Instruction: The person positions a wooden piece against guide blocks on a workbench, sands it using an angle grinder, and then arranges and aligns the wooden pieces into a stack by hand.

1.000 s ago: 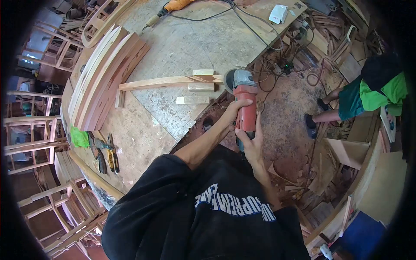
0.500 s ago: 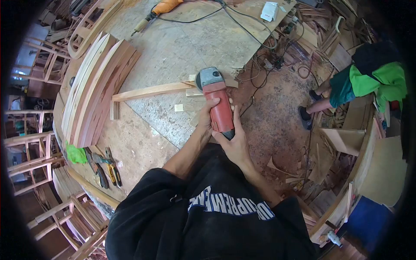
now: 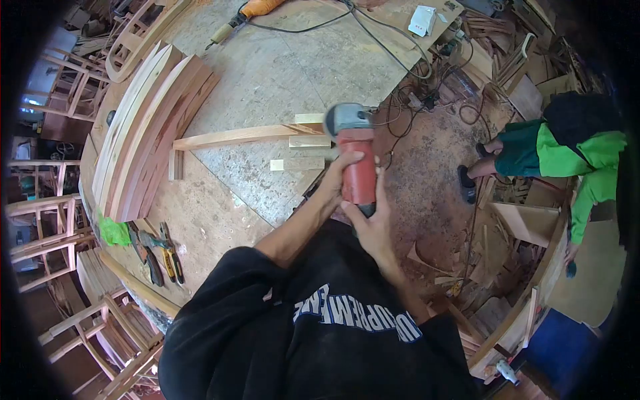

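A red angle grinder [image 3: 359, 167] with a grey head is held over the bench's right edge. My left hand [image 3: 339, 175] wraps round the left side of its body, thumb on top. Around the rear end and right side closes my right hand [image 3: 372, 223]. The grinder's disc is at the right end of a long, slightly curved wooden strip [image 3: 233, 137]; whether they touch I cannot tell. Small wooden blocks lie above and below the strip's right end, and another block [image 3: 300, 164] sits lower. The strip's left end rests by a short upright-looking piece [image 3: 175, 165].
Curved boards [image 3: 150, 133] are stacked on the bench [image 3: 220, 213] at left, near pliers [image 3: 171, 257] and a green bag [image 3: 113, 231]. An orange tool [image 3: 260, 7] with a cable lies at the top. A person in green [image 3: 560, 150] stands at right among wood scraps.
Both hands and the grinder first moved left over the strip's end, then back right, uncovering the blocks. The person at right has stretched an arm downward.
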The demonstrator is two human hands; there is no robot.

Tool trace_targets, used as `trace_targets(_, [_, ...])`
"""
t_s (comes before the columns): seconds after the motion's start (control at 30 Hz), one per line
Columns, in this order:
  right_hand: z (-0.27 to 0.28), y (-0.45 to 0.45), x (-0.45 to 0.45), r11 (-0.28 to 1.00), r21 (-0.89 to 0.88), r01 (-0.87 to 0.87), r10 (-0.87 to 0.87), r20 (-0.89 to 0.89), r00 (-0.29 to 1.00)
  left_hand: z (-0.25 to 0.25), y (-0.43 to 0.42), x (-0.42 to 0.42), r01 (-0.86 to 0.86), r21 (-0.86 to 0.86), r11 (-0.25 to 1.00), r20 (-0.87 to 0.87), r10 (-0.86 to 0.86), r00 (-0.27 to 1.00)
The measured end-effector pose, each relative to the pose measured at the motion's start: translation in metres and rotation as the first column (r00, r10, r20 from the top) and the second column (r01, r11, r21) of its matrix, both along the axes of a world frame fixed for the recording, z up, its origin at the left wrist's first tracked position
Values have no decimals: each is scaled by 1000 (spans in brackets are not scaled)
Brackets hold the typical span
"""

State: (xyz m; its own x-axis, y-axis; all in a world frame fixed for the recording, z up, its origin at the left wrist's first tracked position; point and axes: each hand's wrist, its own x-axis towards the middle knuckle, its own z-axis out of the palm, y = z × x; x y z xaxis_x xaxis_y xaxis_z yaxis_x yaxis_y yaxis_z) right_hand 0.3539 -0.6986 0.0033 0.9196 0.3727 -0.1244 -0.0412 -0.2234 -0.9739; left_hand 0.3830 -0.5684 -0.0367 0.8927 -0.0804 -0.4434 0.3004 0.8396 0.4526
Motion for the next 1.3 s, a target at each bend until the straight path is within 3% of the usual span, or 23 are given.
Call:
trace_targets(0.07, [-1,12,-4,999,1,-49,49,104,993,-4,13,-10,-36,-33,999,27,37,999])
trace_targets(0.13, [2,16,-7,998,-11,-55,56,117,992,-3,18,-19,-87,-194,977,96,107,990])
trace_targets(0.2, [15,11,-7,988,-104,-110,114,29,993,-4,10,-17,-68,-186,980,100,88,991])
trace_targets(0.27, [4,1,-9,993,-92,-76,81,53,995,-4,0,-16,-68,-171,983,114,88,990])
trace_targets(0.33, [-17,-19,-6,999,-53,1,11,209,978,4,-20,-7,-40,-28,999,32,40,999])
trace_targets(0.47, [-32,-67,3,972,199,122,-98,-126,987,-46,-68,27,144,209,967,31,-154,988])
trace_targets(0.5, [-30,-77,3,971,208,114,-91,-117,989,-34,-81,31,190,247,950,19,-201,980])
trace_targets(0.57, [-25,-101,-3,926,303,226,-106,-365,925,-6,-102,34,197,347,917,42,-225,973])
trace_targets(0.6, [-27,-113,-5,925,312,216,-96,-359,928,1,-113,35,208,433,877,51,-254,966])
trace_targets(0.67, [-34,-135,-9,945,314,97,-99,-9,995,-3,-126,42,201,490,848,48,-257,965])
trace_targets(0.7, [-33,-149,-6,957,289,-35,-6,141,990,4,-131,43,228,454,861,45,-277,960])
trace_targets(0.83, [-18,-193,-7,974,147,-170,169,20,985,19,-143,45,249,324,913,42,-277,960])
trace_targets(0.93, [-17,-209,10,981,14,-196,190,192,963,25,-149,44,190,323,927,72,-225,972])
trace_targets(1.0, [-7,-215,19,956,-175,-236,291,455,842,28,-151,43,172,291,941,49,-195,980])
trace_targets(1.1, [0,-207,31,949,-149,-279,316,480,819,30,-142,42,134,226,965,-11,-135,991])
trace_targets(1.23, [5,-182,48,947,-145,-286,320,475,819,34,-121,58,108,214,971,35,-118,992])
trace_targets(1.3, [3,-168,58,954,-66,-291,297,313,902,36,-109,66,87,215,973,24,-95,995])
